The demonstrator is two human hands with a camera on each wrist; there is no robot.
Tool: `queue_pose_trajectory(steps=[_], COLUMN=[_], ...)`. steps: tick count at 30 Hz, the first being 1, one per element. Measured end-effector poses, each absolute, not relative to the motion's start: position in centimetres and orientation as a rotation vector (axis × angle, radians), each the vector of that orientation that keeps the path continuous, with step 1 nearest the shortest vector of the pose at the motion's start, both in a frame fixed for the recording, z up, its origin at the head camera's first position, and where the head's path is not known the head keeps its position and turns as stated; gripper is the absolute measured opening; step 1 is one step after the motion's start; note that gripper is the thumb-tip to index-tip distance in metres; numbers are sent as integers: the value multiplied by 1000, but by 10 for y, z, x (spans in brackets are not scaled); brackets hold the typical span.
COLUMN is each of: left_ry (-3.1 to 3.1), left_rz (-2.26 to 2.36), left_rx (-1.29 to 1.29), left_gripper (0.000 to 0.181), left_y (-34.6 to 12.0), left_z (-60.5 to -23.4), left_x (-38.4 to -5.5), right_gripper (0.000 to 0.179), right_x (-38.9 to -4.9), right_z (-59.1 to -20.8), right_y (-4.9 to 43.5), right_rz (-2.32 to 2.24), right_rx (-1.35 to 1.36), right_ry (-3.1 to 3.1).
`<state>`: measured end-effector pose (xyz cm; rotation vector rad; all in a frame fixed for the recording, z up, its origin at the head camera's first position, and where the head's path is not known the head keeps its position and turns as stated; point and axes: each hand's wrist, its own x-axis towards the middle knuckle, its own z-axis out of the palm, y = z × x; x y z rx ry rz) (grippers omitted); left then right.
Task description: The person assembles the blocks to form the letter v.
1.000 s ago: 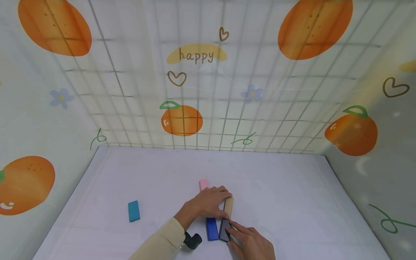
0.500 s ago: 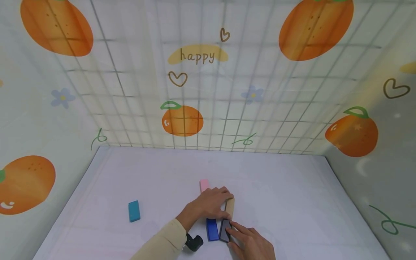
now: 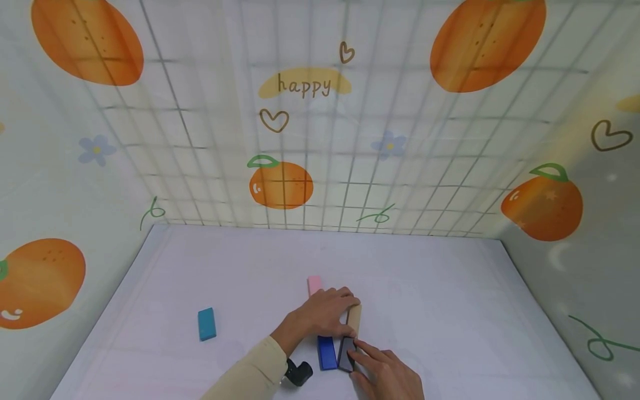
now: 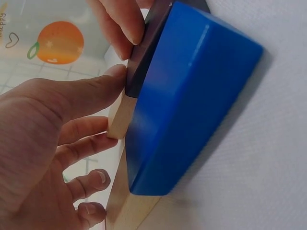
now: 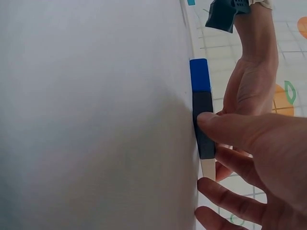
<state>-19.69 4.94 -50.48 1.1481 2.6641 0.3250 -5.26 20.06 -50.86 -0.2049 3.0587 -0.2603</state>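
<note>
Dark grey rectangular block [image 3: 345,354]: on white counter [image 3: 450,305], thumb and fingers of right hand [image 3: 387,372] pinching it. Plain wooden rectangular block [image 3: 354,319]: adjoining its far end, pinched by left hand [image 3: 327,311]. Blue rectangular block [image 3: 327,354]: just left, unheld. Likely faults: uneven pushing from the right hand could skew the join; a leftward slip could displace the blue block.

White tabletop [image 3: 440,294], pale backdrop [image 3: 220,128], printed oranges [image 3: 281,186], brown hearts [image 3: 274,120], blue flowers [image 3: 97,150]

Curtained booth [image 3: 580,278], white tabletop [image 3: 430,283], fruit-print cloth walls [image 3: 320,136]
</note>
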Motion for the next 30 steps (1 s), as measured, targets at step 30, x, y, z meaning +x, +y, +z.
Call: queue_pose_trajectory(steps=[30], left_ry=[2733], left_rz=[512], left_rx=[1106], left_gripper=[74], left_y=[32], left_z=[-508], left_x=[-197], right_gripper=[42], right_x=[-55], right_z=[-507], right_y=[200], right_rz=[-274], right_rx=[-198], right_ry=[3049])
